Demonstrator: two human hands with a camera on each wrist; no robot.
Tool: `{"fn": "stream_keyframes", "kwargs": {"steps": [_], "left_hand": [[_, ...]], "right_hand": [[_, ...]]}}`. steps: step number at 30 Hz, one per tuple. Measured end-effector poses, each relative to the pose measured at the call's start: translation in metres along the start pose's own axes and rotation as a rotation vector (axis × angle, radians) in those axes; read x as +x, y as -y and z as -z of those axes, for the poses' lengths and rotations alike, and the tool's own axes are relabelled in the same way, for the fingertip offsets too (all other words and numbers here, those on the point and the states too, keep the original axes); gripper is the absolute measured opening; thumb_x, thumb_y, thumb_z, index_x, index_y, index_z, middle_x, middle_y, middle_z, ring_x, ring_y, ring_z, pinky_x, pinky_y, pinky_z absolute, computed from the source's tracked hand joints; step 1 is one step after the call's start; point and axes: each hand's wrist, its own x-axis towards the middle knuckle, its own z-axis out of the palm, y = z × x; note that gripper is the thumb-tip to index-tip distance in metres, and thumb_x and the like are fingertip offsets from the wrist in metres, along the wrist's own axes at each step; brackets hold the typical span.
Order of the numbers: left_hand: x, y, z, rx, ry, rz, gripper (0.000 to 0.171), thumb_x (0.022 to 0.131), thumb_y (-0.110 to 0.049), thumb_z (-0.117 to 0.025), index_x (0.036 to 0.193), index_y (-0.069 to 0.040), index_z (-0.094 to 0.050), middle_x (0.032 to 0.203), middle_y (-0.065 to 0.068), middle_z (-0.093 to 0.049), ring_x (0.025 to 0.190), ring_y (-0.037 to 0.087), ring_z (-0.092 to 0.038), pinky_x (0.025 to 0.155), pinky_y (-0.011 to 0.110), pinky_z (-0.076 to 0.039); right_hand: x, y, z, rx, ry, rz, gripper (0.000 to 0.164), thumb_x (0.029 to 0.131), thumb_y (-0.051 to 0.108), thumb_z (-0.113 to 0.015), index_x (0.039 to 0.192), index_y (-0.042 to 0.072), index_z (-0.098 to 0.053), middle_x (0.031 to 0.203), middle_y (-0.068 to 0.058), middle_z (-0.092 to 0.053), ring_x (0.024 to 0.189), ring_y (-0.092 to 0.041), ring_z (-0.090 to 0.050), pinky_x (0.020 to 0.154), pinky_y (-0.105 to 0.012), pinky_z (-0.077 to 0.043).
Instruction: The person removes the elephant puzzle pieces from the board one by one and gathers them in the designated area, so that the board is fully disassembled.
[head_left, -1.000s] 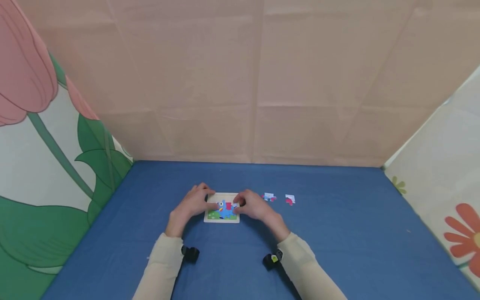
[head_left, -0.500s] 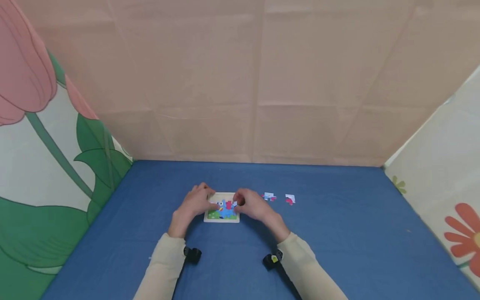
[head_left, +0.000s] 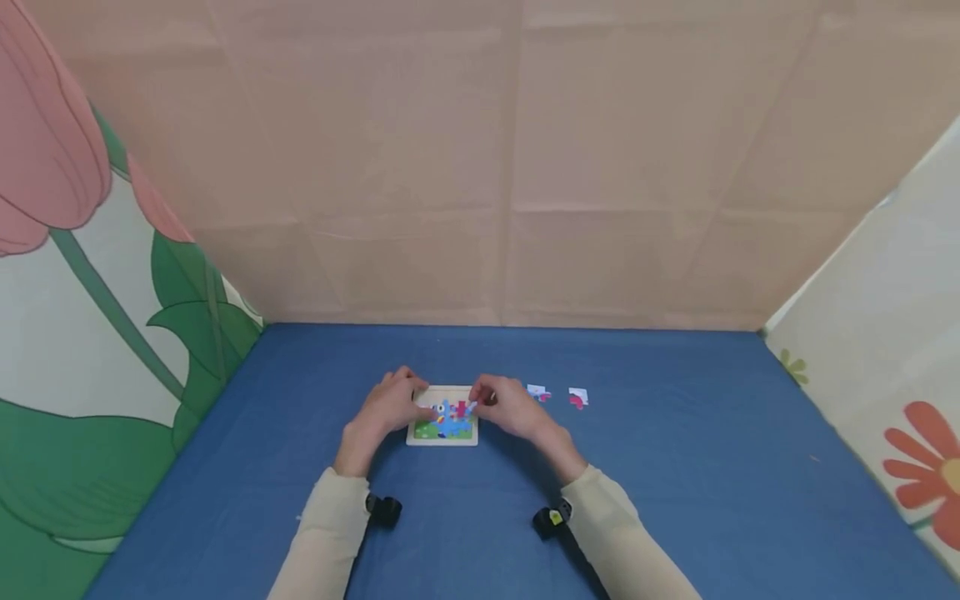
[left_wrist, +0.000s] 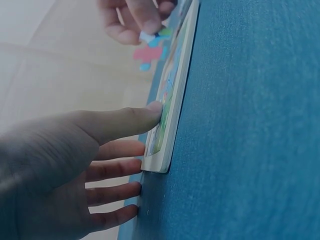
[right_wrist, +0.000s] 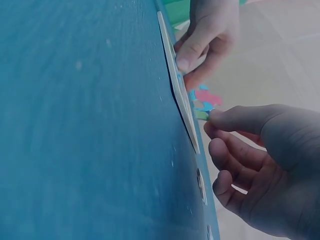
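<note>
A small puzzle board (head_left: 442,441) with a pale wooden rim and a blue, green and red picture lies flat on the table. My left hand (head_left: 388,406) is at its left side, the thumb (left_wrist: 135,121) pressing on the picture and the other fingers stretched out beyond the edge. Over the right part of the board, my right hand (head_left: 515,408) pinches a jigsaw puzzle piece (right_wrist: 202,114) between thumb and index finger. Pink and blue puzzle part (left_wrist: 148,53) sticks up beside the pinched piece, tilted above the board.
Two loose puzzle pieces lie right of the board: a nearer one (head_left: 537,392), partly behind my right hand, and a farther one (head_left: 577,397). A blue cloth (head_left: 675,467) covers the table. A beige backdrop (head_left: 510,167) rises behind, with flower-printed panels at both sides.
My right hand has moved slightly right and up, and the red part of the picture by its fingertips now stands out tilted. The left hand stays in place on the board.
</note>
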Motion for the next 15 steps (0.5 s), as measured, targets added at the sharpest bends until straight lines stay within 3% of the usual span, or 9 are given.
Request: {"fn": "stream_keyframes", "kwargs": {"steps": [15], "left_hand": [[0.0, 0.0, 0.0, -0.001, 0.0, -0.011, 0.061, 0.081, -0.04, -0.082, 0.132, -0.011, -0.065, 0.131, 0.011, -0.054, 0.117, 0.029, -0.048, 0.1, 0.048, -0.043]], "right_hand": [[-0.014, -0.01, 0.026, 0.018, -0.02, -0.055, 0.008, 0.09, 0.013, -0.072, 0.097, 0.015, -0.069, 0.089, 0.001, -0.068, 0.076, -0.013, -0.058, 0.065, -0.028, -0.049]]}}
